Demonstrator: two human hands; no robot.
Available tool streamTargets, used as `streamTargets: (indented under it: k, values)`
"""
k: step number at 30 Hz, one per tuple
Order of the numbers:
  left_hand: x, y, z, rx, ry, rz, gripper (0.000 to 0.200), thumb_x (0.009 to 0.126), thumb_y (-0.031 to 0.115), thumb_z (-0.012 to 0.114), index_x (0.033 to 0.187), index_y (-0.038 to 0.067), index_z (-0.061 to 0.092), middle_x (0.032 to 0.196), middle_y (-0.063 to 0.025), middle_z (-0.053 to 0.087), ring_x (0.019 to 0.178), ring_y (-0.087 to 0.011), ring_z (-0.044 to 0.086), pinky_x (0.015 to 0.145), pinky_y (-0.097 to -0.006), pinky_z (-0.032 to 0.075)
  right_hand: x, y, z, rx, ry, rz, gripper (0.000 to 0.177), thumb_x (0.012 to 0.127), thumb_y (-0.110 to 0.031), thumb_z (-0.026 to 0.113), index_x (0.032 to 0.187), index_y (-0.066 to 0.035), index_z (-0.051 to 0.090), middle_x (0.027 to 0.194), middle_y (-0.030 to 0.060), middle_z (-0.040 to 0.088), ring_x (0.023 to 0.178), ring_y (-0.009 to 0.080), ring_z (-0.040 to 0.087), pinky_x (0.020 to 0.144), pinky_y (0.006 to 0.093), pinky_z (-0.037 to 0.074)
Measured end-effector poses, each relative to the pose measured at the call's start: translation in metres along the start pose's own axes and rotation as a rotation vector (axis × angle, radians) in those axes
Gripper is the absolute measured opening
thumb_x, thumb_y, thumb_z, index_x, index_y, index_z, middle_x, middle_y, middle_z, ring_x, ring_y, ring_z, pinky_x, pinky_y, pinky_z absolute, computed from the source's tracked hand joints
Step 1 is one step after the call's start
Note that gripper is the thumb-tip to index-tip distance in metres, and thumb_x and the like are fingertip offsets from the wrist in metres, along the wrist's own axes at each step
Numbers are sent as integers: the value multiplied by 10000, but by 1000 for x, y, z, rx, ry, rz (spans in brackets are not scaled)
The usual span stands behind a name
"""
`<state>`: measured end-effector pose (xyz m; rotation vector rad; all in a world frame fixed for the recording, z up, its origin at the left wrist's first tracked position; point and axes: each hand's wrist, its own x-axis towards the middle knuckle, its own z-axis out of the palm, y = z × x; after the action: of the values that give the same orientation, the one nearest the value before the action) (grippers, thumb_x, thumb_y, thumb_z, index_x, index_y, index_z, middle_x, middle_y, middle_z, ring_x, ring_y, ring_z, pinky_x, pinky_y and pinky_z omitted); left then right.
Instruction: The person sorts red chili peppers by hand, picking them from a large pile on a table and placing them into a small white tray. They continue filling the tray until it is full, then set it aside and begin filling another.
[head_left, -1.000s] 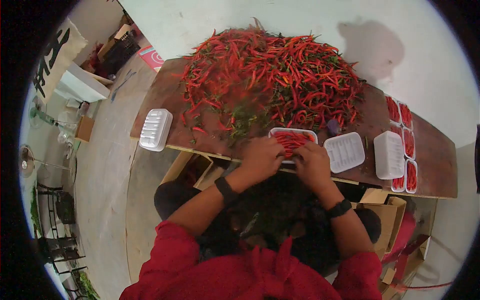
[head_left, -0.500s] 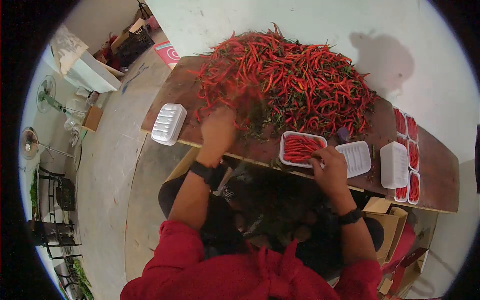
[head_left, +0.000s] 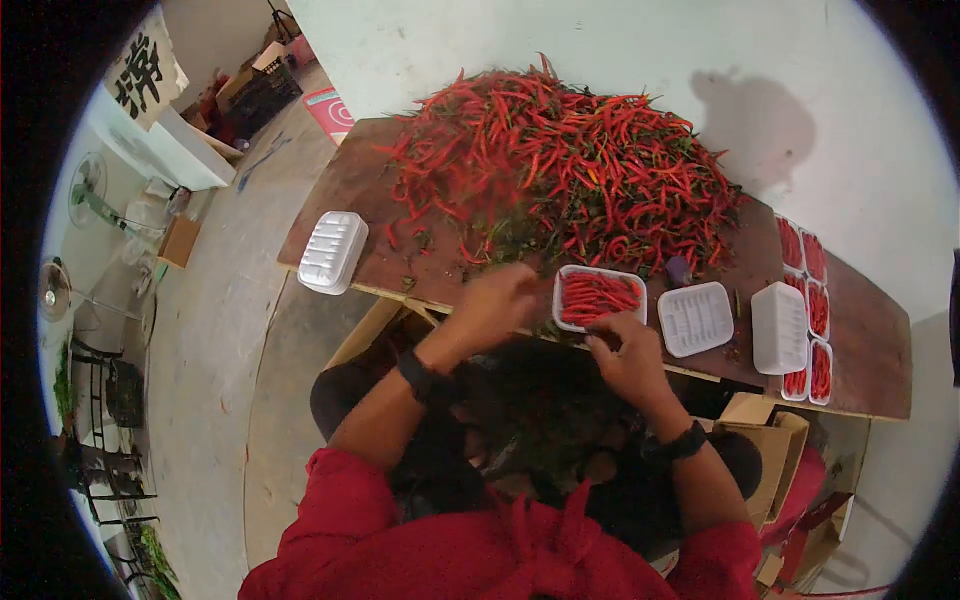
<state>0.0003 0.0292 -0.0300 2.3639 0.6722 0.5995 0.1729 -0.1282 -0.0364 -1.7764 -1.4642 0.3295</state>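
A white foam tray (head_left: pixel 556 300) at the table's near edge holds red chili peppers (head_left: pixel 598 296) lying side by side. My right hand (head_left: pixel 632 358) is at its near right edge, thumb and fingers curled together; what they hold, if anything, is hidden. My left hand (head_left: pixel 498 303) is just left of the tray, over the table's near edge, its fingers smeared by motion. Behind both hands rises a large heap of red chilies (head_left: pixel 600 150) with green stems. To the right of the filled tray lies another white tray (head_left: pixel 696 318) with no chilies in it.
White trays are stacked at the table's left edge (head_left: pixel 333 252) and another white stack (head_left: pixel 779 328) stands at the right. Several chili-filled trays (head_left: pixel 820 372) line up beyond it. Cardboard boxes (head_left: pixel 765 450) stand below the table. A wall (head_left: pixel 850 130) rises behind.
My left hand has moved from the heap's left front toward the filled tray, down and right. My right hand has shifted slightly left and down along the tray's edge.
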Motion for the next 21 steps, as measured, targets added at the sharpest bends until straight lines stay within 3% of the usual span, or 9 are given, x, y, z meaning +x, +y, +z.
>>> streamTargets:
  k: [1,4,8,15,17,19,21]
  values:
    - [-2,14,10,-195,-65,-47,261,774,69,606,1027,30,553,953,-133,596,819,-269,625,726,-361,502,1,-5,1,59,-20,6,174,760,-88,660,909,-9,621,856,119,631,763,216,622,688,314,481]
    - [-7,40,25,-308,-98,21,283,768,30,611,1042,21,541,938,-132,594,830,-234,624,728,-339,498,-1,2,11,184,-40,81,194,790,-81,647,958,10,610,880,89,646,776,141,609,691,275,477]
    - [-8,45,29,-286,-142,15,304,760,28,627,1049,14,535,934,-137,592,829,-242,625,727,-333,498,4,2,3,334,-104,284,190,818,-65,628,981,28,594,853,54,644,775,87,586,672,238,471]
    - [-4,34,28,-193,-42,85,237,777,97,638,994,22,582,908,-146,610,797,-278,619,701,-362,490,9,7,-7,220,-173,131,165,837,-62,603,970,35,596,815,66,642,691,86,590,615,230,476]
    - [-1,31,29,-101,-15,119,210,783,123,637,965,25,601,889,-150,615,791,-291,616,696,-373,487,12,4,-11,392,-234,344,171,847,-56,579,979,52,588,791,82,642,656,100,595,597,237,482]
    - [-3,34,26,-135,-97,-31,175,786,161,635,902,31,622,850,-158,617,786,-318,608,695,-389,479,11,11,-7,391,-211,322,171,851,-52,568,981,58,584,781,88,643,648,106,598,592,240,484]
    - [-4,34,28,-133,-63,-9,160,785,151,630,890,31,622,836,-158,616,785,-320,608,691,-390,478,11,14,-5,391,-190,302,173,855,-49,556,983,63,581,771,94,643,641,112,601,586,242,485]
